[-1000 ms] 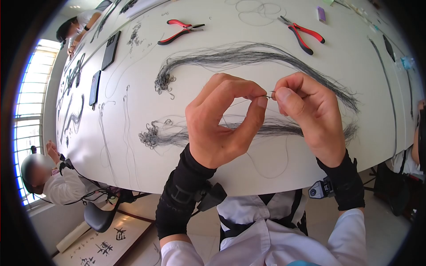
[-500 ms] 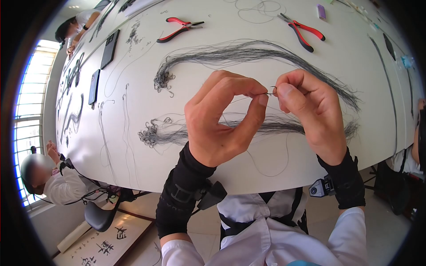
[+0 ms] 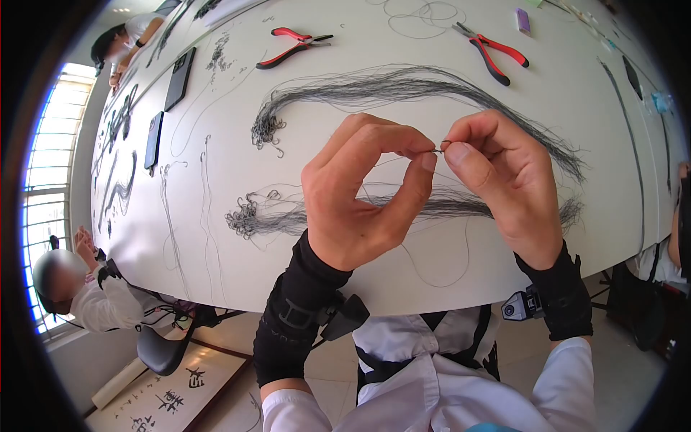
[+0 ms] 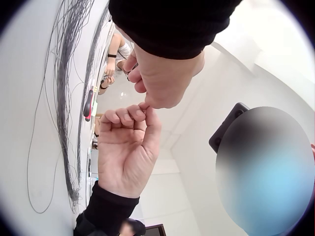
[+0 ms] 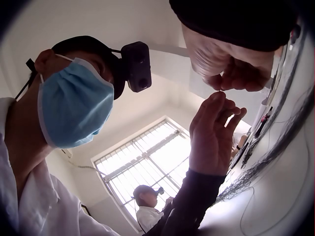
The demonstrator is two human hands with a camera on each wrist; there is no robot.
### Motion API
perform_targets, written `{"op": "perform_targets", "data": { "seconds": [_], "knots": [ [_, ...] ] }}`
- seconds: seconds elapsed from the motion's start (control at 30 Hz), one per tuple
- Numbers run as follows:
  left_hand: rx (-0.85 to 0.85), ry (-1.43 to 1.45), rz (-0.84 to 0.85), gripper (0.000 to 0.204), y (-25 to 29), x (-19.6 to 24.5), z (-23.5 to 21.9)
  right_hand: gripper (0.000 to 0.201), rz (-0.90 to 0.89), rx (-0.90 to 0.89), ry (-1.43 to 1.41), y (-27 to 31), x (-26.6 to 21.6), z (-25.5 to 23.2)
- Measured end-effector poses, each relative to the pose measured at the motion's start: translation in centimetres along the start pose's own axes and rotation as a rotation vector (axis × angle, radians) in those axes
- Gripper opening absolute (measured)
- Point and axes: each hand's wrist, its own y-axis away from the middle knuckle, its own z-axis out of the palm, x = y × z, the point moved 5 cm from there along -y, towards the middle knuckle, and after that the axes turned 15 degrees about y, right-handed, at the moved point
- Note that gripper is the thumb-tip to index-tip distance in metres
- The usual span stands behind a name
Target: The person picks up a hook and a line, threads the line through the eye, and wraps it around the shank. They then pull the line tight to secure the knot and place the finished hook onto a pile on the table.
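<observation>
Over the table's near side, my left hand (image 3: 337, 189) pinches a short dark piece of thin wire (image 3: 438, 150) between thumb and forefinger. My right hand (image 3: 507, 183) pinches the same wire at its other end, thumb against a curled forefinger, fingertips close to the left hand's. In the left wrist view the two hands meet at the fingertips, the wire mostly hidden. Behind the hands lies a long bundle of dark wires (image 3: 403, 88) with curled left ends. A second wire bundle (image 3: 461, 208) runs beneath the hands, partly covered by them.
Two red-and-black pliers (image 3: 284, 59) (image 3: 497, 59) lie at the back of the white table (image 3: 345, 291). Two phones (image 3: 180, 79) (image 3: 153, 140) and loose wires (image 3: 206, 209) are at the left. A purple lighter-like object (image 3: 522, 22) lies far back. Other people sit around the table.
The right fingertips have shifted slightly and the thumb now closes over the wire's end, which stuck out between the fingertips before. The left hand keeps its pinch almost unmoved.
</observation>
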Motion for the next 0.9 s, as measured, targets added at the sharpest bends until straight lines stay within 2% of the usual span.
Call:
{"op": "perform_targets", "data": {
  "seconds": [0.07,0.17,0.27,0.37,0.57,0.9],
  "knots": [
    [-0.001,-0.005,-0.003,0.02,0.0,0.0,0.0,0.017,-0.026,0.004,0.015,0.0,0.1,0.0],
    [-0.012,-0.023,-0.001,0.02,0.0,0.1,-0.1,0.021,0.033,0.022,-0.06,-0.1,0.5,0.0],
    [-0.027,-0.028,0.022,0.02,-0.1,0.2,0.0,0.027,0.072,-0.054,-0.053,-0.1,0.5,0.0],
    [-0.035,-0.03,0.028,0.021,-0.2,0.1,0.1,0.031,0.081,0.016,-0.071,0.0,0.5,0.4],
    [-0.095,-0.063,0.009,0.023,0.0,0.4,0.1,0.039,0.172,-0.073,-0.018,-0.2,0.8,-0.1],
    [-0.087,-0.092,0.011,0.022,-0.1,0.3,0.1,0.031,0.223,-0.156,-0.2,-0.2,1.1,0.2]
  ]
}}
